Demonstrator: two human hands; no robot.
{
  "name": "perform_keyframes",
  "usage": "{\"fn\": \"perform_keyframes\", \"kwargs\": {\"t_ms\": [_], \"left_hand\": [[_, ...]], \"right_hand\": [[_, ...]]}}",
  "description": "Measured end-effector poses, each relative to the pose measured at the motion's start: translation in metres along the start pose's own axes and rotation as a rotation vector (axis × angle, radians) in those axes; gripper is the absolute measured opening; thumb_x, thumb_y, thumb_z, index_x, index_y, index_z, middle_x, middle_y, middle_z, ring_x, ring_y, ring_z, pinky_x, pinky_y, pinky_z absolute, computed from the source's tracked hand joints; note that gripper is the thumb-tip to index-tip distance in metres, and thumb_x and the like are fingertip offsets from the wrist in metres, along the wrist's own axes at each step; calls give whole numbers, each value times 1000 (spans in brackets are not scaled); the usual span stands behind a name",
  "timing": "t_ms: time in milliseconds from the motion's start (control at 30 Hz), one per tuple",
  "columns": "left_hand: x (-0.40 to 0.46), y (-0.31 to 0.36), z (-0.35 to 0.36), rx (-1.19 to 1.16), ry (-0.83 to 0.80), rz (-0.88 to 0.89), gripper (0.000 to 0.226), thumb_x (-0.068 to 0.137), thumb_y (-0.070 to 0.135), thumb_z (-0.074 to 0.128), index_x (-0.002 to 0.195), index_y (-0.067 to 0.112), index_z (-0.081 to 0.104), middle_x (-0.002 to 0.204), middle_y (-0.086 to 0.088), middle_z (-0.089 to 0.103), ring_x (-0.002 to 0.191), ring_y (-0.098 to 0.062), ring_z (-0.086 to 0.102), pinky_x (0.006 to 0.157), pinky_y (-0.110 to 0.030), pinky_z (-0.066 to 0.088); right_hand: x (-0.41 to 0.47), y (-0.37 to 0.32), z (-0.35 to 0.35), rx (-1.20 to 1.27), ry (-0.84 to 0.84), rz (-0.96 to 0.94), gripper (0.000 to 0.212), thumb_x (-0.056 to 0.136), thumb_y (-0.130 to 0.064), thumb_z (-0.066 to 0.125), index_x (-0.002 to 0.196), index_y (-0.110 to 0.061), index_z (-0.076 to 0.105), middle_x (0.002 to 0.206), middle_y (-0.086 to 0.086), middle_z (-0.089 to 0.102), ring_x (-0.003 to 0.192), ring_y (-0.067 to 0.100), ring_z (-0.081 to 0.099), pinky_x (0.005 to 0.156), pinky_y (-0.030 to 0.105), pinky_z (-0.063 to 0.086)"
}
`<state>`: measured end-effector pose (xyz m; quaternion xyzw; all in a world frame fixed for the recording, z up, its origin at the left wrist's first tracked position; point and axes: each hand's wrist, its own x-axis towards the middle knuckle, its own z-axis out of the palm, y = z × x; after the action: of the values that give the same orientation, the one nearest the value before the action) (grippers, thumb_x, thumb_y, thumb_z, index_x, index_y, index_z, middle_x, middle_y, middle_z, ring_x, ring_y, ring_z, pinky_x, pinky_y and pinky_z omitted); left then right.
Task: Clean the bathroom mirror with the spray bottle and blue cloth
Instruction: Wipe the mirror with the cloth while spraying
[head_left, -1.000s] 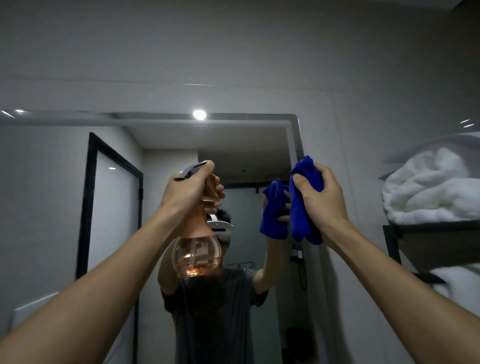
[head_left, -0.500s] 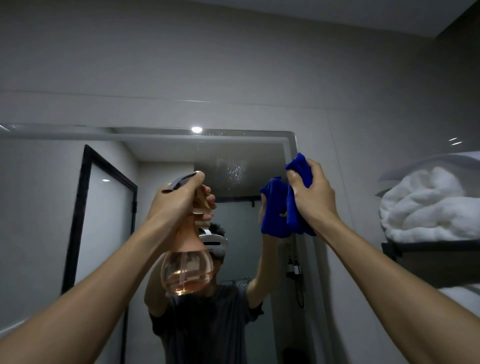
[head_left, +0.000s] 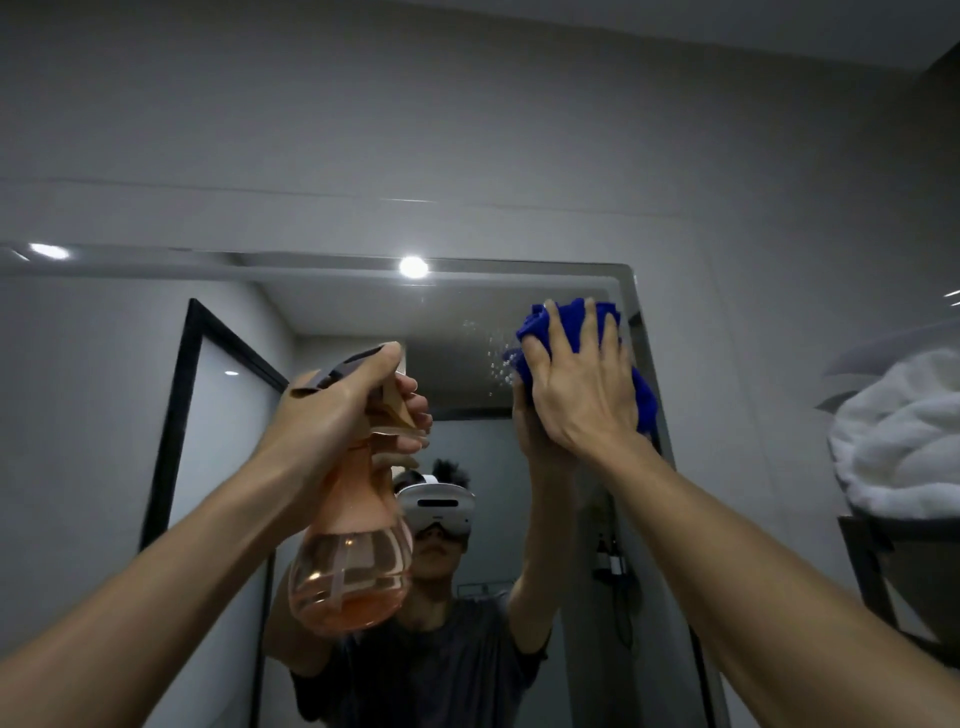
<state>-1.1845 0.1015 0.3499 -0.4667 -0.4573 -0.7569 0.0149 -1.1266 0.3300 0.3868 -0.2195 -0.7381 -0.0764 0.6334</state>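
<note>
The bathroom mirror (head_left: 104, 415) fills the wall ahead, its top right corner near the cloth. My left hand (head_left: 337, 410) grips the neck and trigger of a pink, round-bellied spray bottle (head_left: 353, 582), held up in front of the glass. My right hand (head_left: 582, 384) lies flat with straight fingers on the blue cloth (head_left: 571, 317) and presses it against the mirror near its upper right corner. Small spray droplets (head_left: 493, 358) speckle the glass just left of the cloth.
A dark shelf (head_left: 893, 561) at the right carries folded white towels (head_left: 904, 436). The grey tiled wall (head_left: 467, 130) rises above the mirror. The mirror reflects a person wearing a headset, a black-framed door and a ceiling light.
My right hand opened from a bunched grip on the cloth and pushed it flat against the glass, higher up. Droplets appeared on the mirror. The bottle stayed raised in my left hand.
</note>
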Motion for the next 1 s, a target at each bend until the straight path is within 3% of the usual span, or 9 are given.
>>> {"fn": "perform_keyframes", "kwargs": {"t_ms": [133,233,333,400,500,600,800,867,1000], "left_hand": [[2,-1,-9,30,1,37,33,90,38,64,93,5,70,85,-14,77,72,-21,76,64,-32,62],[2,-1,-14,46,7,61,36,90,39,62,100,5,69,89,-13,78,79,-23,77,66,-32,64],[-1,-6,-16,52,3,58,43,83,44,63,102,6,69,90,-14,78,79,-24,76,67,-33,62],[-4,-11,-14,48,4,33,43,80,45,64,100,6,69,90,-14,78,79,-26,75,69,-34,62],[-4,-17,-8,-7,-18,-12,40,84,40,65,99,3,69,92,-17,78,77,-27,76,62,-32,62],[-1,-20,0,-36,1,-32,36,89,36,65,95,1,71,87,-18,77,68,-22,76,57,-31,61],[3,-12,-8,-10,19,-3,40,89,37,68,99,-2,71,98,-24,75,77,-29,76,63,-36,62],[4,-8,-12,-2,24,22,37,89,37,67,95,1,72,94,-21,77,72,-26,76,66,-37,62],[10,-4,-21,10,21,23,35,90,38,68,93,3,72,91,-19,77,69,-24,76,63,-36,62]], "right_hand": [[19,-33,2,75,-56,-166,56,104,-52,14,157,-33,12,166,7,1,153,29,-3,123,50,0],[5,-48,11,8,-72,-384,60,101,-50,32,156,-38,10,166,7,5,153,27,0,124,48,3],[-30,-33,17,30,-73,-548,69,98,-48,45,157,-34,12,165,4,14,153,21,6,125,43,6],[-50,-7,21,-15,-96,-588,71,98,-52,42,157,-34,7,166,1,11,153,17,4,125,40,5],[-57,34,17,-101,-91,-486,71,98,-59,30,157,-38,-4,166,-2,2,153,16,-1,125,45,6],[-36,58,5,-55,-64,-280,70,97,-61,24,155,-40,-9,166,-3,-3,152,16,-5,124,40,0],[42,55,-10,138,-17,21,65,102,-57,13,157,-28,-2,166,8,1,153,26,-4,124,46,3],[66,40,-11,166,-12,67,64,101,-53,11,158,-26,-2,166,9,-1,153,30,-4,123,51,3],[82,0,-9,161,3,-1,65,103,-42,26,158,-23,-3,165,14,2,152,31,-2,123,49,2]]}}
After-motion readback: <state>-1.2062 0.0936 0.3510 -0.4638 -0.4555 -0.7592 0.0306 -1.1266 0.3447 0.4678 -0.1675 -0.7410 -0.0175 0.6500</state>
